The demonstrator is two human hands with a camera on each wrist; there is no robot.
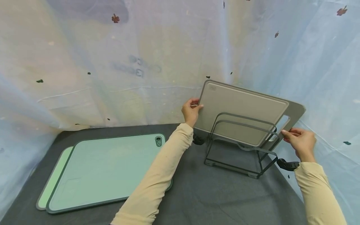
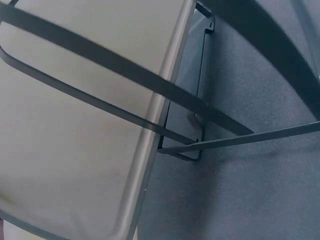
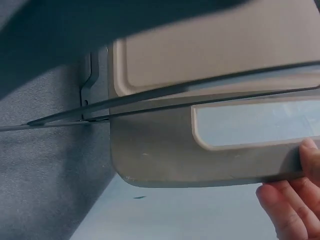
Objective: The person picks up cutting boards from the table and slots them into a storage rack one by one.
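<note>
A beige-grey cutting board (image 1: pixel 242 109) with a handle slot stands tilted at a dark wire rack (image 1: pixel 233 168), behind its front loops. My left hand (image 1: pixel 192 111) pinches the board's left edge between thumb and fingers. On the other side my right hand (image 1: pixel 302 142) pinches the rim beside the slot; in the right wrist view the thumb (image 3: pixel 311 155) lies on the board's face and the fingers curl beneath. In the left wrist view the board (image 2: pixel 75 150) runs behind the rack's bars (image 2: pixel 100 55); the left fingers are hardly visible there.
To the left, a light green cutting board with a dark rim (image 1: pixel 107 172) lies flat over another green board (image 1: pixel 46 193). Dark grey cloth (image 1: pixel 197 193) covers the table. A pale patterned sheet (image 1: pixel 157 62) hangs behind and at the sides.
</note>
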